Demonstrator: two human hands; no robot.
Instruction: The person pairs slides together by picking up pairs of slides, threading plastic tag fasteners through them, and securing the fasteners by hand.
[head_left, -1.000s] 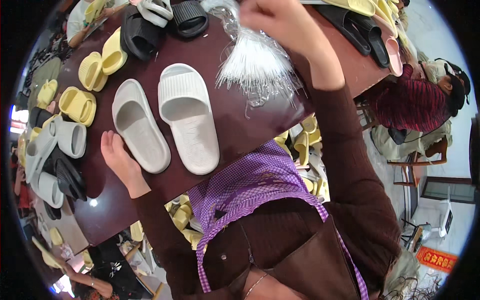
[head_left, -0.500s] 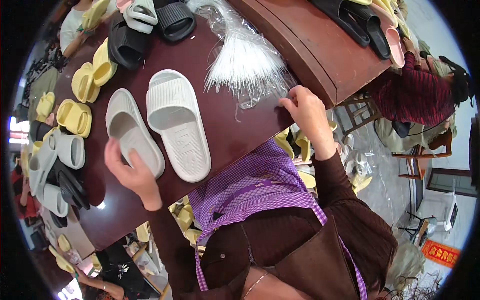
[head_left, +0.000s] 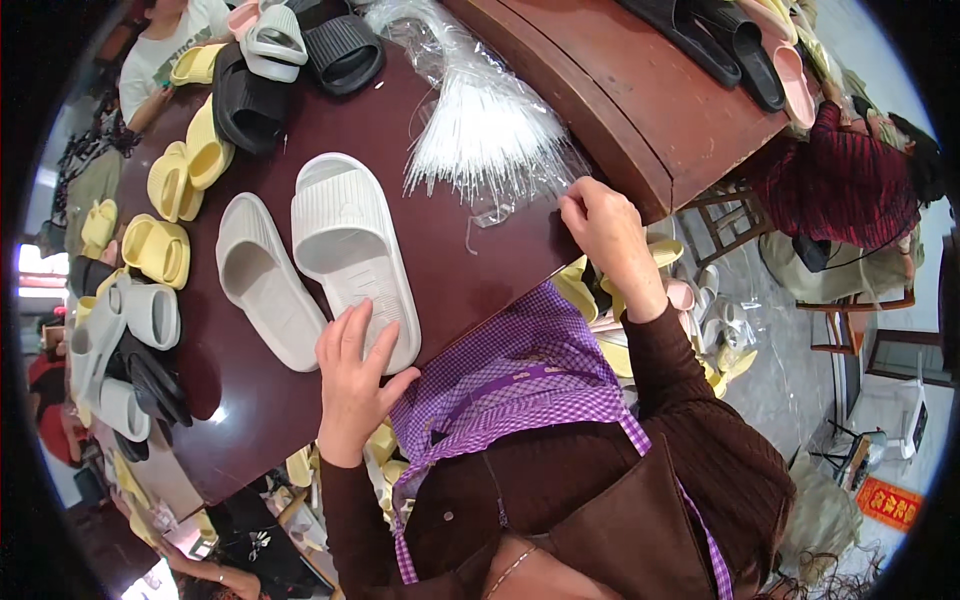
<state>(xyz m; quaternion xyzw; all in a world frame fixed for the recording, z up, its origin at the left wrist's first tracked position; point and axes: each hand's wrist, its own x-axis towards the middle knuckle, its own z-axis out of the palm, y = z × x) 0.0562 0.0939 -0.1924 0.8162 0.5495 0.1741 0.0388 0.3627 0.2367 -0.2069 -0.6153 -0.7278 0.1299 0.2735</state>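
Two pale grey slide slippers lie side by side on the dark red table, toes pointing away from me. My left hand is open, fingers spread over the heel of the right-hand slipper. The left-hand slipper lies just beside it, its heel close to my fingertips. At the table's edge my right hand is closed with fingers curled; whether anything thin is inside them I cannot make out. Just beyond it lies a bundle of thin white plastic strands in a clear plastic bag.
Yellow slippers, grey slippers and black slippers line the table's left and far sides. A raised brown wooden table adjoins at right, with more slippers on it. Other people sit nearby. Slippers also lie on the floor.
My left hand has moved right, from the left-hand slipper to the heel of the right-hand one. My right hand stays at the table edge, its fingers more curled.
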